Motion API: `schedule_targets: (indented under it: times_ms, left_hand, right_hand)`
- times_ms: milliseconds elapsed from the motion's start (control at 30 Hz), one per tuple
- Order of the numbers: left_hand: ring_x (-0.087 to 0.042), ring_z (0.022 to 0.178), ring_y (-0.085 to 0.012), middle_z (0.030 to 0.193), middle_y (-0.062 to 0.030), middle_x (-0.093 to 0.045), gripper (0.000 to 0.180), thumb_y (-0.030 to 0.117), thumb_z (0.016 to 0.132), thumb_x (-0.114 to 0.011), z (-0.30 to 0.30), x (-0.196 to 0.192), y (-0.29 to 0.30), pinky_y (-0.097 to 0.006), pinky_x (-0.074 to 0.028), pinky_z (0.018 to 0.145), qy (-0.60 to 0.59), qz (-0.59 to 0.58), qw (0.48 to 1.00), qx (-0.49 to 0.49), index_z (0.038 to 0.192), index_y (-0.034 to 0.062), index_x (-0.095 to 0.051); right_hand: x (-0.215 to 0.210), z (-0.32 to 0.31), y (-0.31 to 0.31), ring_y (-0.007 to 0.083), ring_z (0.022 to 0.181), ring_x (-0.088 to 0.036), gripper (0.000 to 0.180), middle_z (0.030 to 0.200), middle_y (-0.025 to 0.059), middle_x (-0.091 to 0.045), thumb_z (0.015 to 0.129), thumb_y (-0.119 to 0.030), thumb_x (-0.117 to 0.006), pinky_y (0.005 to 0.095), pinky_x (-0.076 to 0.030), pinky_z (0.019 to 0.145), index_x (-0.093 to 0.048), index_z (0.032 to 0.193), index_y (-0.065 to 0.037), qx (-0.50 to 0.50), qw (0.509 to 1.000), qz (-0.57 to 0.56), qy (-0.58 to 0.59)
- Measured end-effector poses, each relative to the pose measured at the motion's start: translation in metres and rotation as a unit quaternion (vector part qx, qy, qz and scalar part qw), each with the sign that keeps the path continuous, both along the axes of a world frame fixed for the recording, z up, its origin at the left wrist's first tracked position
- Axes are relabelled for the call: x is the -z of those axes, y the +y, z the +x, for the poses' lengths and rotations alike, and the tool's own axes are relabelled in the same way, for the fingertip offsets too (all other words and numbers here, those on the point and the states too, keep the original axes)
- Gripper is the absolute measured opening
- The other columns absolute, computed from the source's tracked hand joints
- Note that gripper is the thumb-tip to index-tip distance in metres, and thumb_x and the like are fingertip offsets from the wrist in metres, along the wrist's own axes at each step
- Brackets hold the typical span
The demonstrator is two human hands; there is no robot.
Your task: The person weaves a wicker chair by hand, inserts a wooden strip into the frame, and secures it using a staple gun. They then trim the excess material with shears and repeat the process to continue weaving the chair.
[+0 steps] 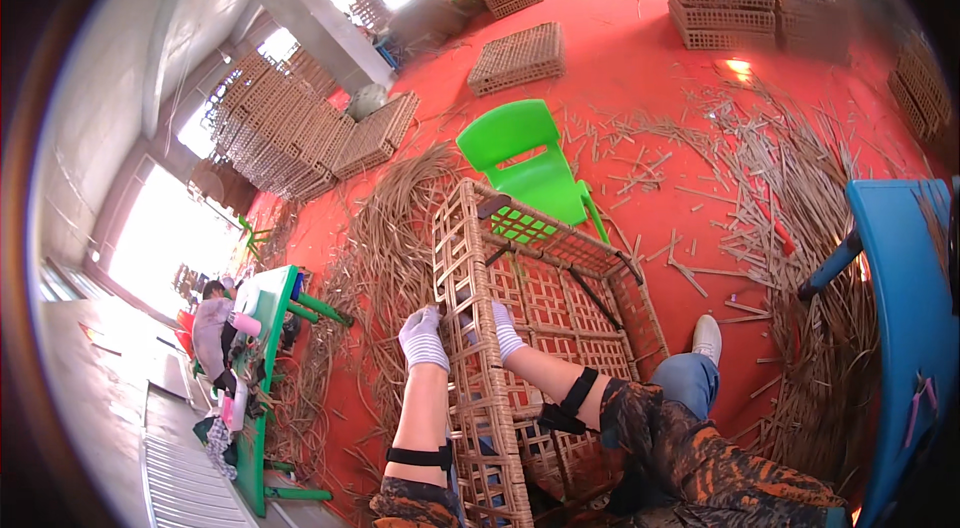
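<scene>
A large open woven basket (560, 313) of brown flat strips on a dark frame stands tilted in front of me. My left hand (424, 338), in a white striped glove, is at the outer face of the basket's left wall, its fingers curled in toward the weave. What they hold, if anything, does not show. Inside the basket, my right hand (506, 330) in a matching glove reaches to the same wall from the other side. The wall's rim hides its fingertips. Both forearms have black bands.
A green chair (530, 163) stands just beyond the basket. Loose strips (400, 228) lie in heaps on the red floor. A blue table (900, 328) is at right, a cluttered green table (268, 328) at left, with a person (212, 333) there. Stacked woven trays (285, 128) stand behind.
</scene>
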State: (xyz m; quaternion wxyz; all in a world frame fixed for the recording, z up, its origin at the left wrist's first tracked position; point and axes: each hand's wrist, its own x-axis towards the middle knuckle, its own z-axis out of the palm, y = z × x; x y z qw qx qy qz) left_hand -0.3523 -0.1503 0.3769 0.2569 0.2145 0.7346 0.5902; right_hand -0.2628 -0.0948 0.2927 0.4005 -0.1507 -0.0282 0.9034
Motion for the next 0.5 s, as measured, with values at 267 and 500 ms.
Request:
schedule_targets:
  times_ms: [267,500]
  left_hand:
    - [-0.058,0.073,-0.0158,0.085,-0.005,-0.067,0.018,0.016,0.092,-0.061,0.001,0.013,0.014,-0.03,-0.048,0.07,-0.059,0.015,0.997,-0.038,0.095,0.0003,-0.069]
    - [-0.06,0.071,-0.0159,0.081,-0.0069,-0.067,0.016,0.011,0.091,-0.06,0.012,0.012,0.014,-0.03,-0.049,0.068,-0.019,0.066,0.997,-0.017,0.089,-0.0031,-0.067]
  right_hand:
    - [0.005,0.043,0.003,0.0417,0.1,-0.059,0.036,0.104,0.021,-0.065,0.078,-0.029,-0.066,0.047,-0.049,0.088,-0.064,0.104,-0.005,0.05,0.502,0.619,-0.602]
    - [-0.016,0.061,0.012,0.0417,0.092,-0.062,0.031,0.096,0.0265,-0.065,0.078,-0.027,-0.066,0.047,-0.051,0.083,-0.068,0.092,0.0,0.046,0.619,0.597,-0.509]
